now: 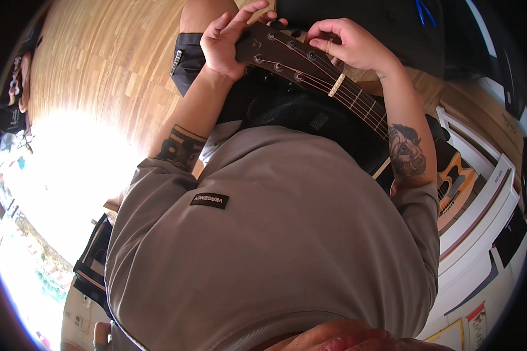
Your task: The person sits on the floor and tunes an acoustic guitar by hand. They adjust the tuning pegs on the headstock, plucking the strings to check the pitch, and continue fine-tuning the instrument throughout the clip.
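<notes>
The dark brown headstock of a guitar point(293, 58) lies slanted in front of me, strings running from its posts over a pale nut point(336, 85) onto the neck. My left hand point(222, 50) cradles the headstock's tip, palm upward. Its thumb and nearest fingers stretch apart, while the rest is hidden behind the wood. My right hand point(351, 44) is at the far edge, thumb and index finger pinched together beside the tuning posts. What lies between those fingertips is hidden. Black tuning pegs point(295, 33) stick out along that edge between my hands.
Wooden floor point(93, 64) spreads to the left, with strong glare lower down. A dark surface point(357, 14) at the top bears a blue tool point(425, 11), probably pliers or cutters. Another guitar with a light wood body point(459, 187) stands on the right, next to white panels point(480, 216).
</notes>
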`<state>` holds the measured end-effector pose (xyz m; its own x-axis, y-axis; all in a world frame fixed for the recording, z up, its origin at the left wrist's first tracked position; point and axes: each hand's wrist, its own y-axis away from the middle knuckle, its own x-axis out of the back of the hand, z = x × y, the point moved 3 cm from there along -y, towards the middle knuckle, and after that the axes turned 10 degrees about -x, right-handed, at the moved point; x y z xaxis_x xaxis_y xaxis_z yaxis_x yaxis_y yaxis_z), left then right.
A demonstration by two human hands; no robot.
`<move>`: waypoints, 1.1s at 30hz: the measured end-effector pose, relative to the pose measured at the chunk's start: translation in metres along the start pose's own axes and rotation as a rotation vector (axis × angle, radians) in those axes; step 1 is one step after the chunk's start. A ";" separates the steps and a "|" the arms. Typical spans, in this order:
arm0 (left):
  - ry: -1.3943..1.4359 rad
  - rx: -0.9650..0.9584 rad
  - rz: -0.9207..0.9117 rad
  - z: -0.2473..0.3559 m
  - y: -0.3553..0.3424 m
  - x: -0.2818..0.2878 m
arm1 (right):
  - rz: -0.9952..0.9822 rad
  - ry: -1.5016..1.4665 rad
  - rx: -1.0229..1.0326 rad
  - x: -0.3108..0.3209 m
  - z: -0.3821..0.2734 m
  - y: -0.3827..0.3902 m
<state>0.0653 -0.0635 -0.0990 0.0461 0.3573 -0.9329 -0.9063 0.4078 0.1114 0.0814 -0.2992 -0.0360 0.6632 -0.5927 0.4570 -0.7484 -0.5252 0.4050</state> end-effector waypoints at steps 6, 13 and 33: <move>-0.003 0.001 -0.004 0.000 -0.001 0.001 | -0.029 -0.073 0.048 -0.003 0.001 -0.001; -0.023 -0.001 -0.012 0.001 -0.001 0.003 | -0.068 -0.046 0.056 -0.001 0.003 -0.006; -0.012 0.005 -0.029 0.000 -0.001 0.002 | 0.044 0.006 0.131 0.001 -0.008 -0.001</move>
<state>0.0667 -0.0632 -0.1009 0.0769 0.3550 -0.9317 -0.9022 0.4226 0.0866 0.0833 -0.2943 -0.0295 0.6293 -0.6137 0.4767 -0.7703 -0.5739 0.2780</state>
